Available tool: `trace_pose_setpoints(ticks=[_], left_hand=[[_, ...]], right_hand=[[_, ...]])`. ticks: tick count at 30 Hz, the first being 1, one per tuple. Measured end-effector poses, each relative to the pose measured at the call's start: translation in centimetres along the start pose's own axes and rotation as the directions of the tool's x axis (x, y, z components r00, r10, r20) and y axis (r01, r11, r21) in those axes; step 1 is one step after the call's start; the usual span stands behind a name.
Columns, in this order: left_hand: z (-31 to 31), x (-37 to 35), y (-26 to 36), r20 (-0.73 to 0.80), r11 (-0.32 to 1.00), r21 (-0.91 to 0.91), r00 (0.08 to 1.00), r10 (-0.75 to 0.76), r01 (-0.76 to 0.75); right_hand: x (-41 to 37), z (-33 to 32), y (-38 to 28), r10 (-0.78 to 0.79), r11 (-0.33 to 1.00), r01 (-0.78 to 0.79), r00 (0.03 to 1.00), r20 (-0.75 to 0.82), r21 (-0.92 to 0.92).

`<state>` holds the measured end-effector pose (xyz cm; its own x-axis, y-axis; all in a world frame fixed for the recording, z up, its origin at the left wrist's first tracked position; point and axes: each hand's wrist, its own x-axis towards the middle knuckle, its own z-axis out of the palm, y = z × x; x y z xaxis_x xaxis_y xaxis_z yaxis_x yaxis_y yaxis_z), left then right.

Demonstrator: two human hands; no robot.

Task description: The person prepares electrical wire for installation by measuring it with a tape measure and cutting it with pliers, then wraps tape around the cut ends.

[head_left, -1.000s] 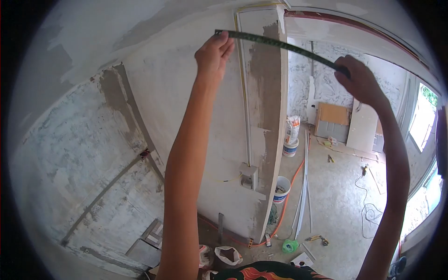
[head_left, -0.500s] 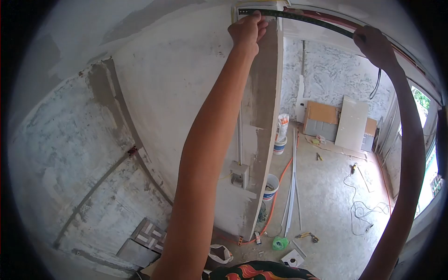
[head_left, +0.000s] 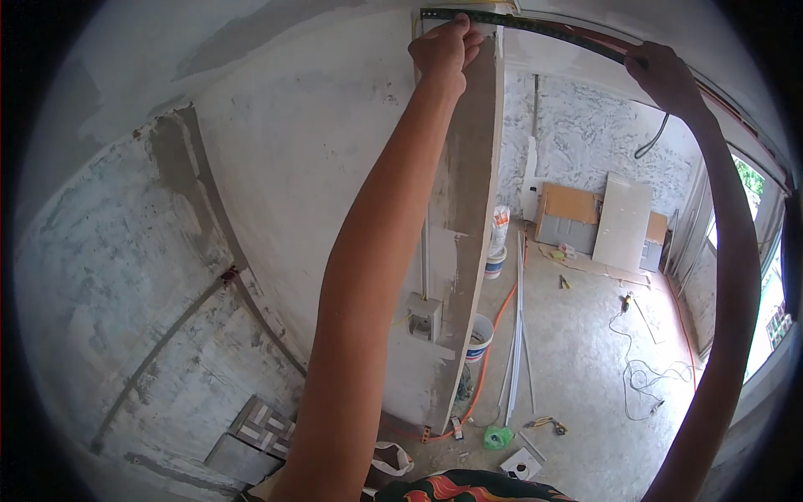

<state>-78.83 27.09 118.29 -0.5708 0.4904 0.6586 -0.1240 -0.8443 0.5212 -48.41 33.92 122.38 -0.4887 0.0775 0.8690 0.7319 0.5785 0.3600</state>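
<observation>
A dark tape measure (head_left: 552, 30) is stretched across the top of the wall end and the opening, its blade bowed in the wide lens. My left hand (head_left: 442, 52) pinches the blade close to its riveted end, thumb on top, against the top of the wall end (head_left: 473, 109). At the other end of the blade, my right hand (head_left: 667, 77) is closed around the tape measure, whose case is hidden in the fingers. A dark strap loop (head_left: 652, 142) dangles under that hand. Behind the blade runs a reddish-brown strip (head_left: 615, 39) along the ceiling edge.
White buckets (head_left: 478, 336), an orange hose (head_left: 500, 318) and long pale strips (head_left: 517, 335) lie along the wall's foot. Boards (head_left: 623, 222) lean at the far wall. On the floor are a tangled cable (head_left: 644, 376), pliers (head_left: 549, 424) and a green bag (head_left: 498, 437).
My right hand has shifted slightly left and up with the tape measure, and the strap loop has swung left. The blade's end sits a little higher and further left. My view has turned slightly.
</observation>
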Motion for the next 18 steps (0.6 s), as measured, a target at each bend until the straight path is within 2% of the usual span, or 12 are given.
trace_pose_setpoints(ticks=[2, 5, 8, 11, 18], left_hand=[[0.1, 0.0, -0.1, -0.013, 1.000, -0.008, 1.000, -0.004, 0.003], [0.1, 0.0, -0.1, -0.021, 1.000, -0.028, 1.000, -0.005, 0.005], [0.2, -0.1, 0.0, -0.024, 1.000, -0.021, 1.000, -0.003, 0.003], [0.2, -0.1, -0.1, -0.030, 1.000, -0.015, 1.000, -0.005, 0.004], [0.2, -0.2, -0.4, -0.029, 1.000, -0.025, 0.999, 0.016, -0.017]], right_hand=[[0.1, -0.6, -0.4, 0.057, 0.998, -0.059, 0.994, 0.090, 0.017], [0.2, -0.5, 0.0, 0.030, 0.998, -0.026, 0.996, 0.081, -0.052], [0.2, -0.8, -0.8, 0.058, 0.997, -0.057, 0.998, 0.023, -0.053], [0.5, -0.2, 0.2, 0.009, 0.998, -0.008, 1.000, 0.010, -0.070], [0.2, -0.6, -0.7, 0.047, 0.996, -0.045, 0.999, 0.027, -0.076]])
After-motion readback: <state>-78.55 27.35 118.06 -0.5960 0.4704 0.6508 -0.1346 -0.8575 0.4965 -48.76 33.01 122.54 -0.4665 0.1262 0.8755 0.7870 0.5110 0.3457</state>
